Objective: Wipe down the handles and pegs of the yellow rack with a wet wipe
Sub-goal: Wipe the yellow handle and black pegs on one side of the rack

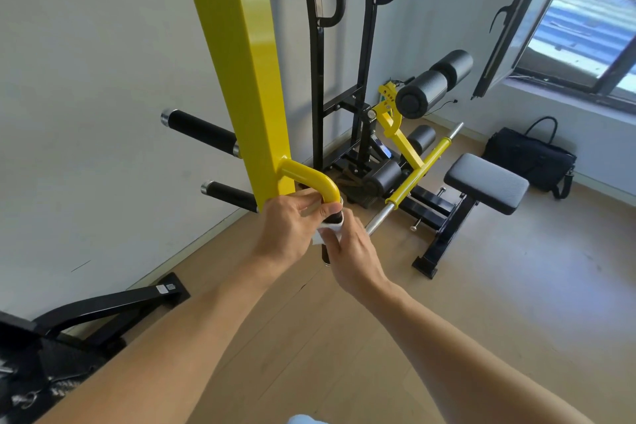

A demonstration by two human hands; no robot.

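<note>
Wet wipe [329,230], white and crumpled, sits wrapped round the black grip of the curved yellow handle [309,175], pinched between both hands low on the yellow rack [247,55]. The left hand [289,224] is closed on the top of the grip just below the yellow bend, fingers curled in and thumb touching the wipe. The right hand [351,248] is closed round the wipe from the other side, covering most of the grip; only the grip's lower tip shows beneath it. The handle springs from the foot of the rack's upright post. On the far side of that post two black pegs [203,131] with silver ends stick out toward the white wall [86,79], one above the other. Beyond the hands a bench with a grey pad [485,182] stands on the wooden floor [481,320], with a black bag [530,155] near the wall under an open window [564,21].
</note>
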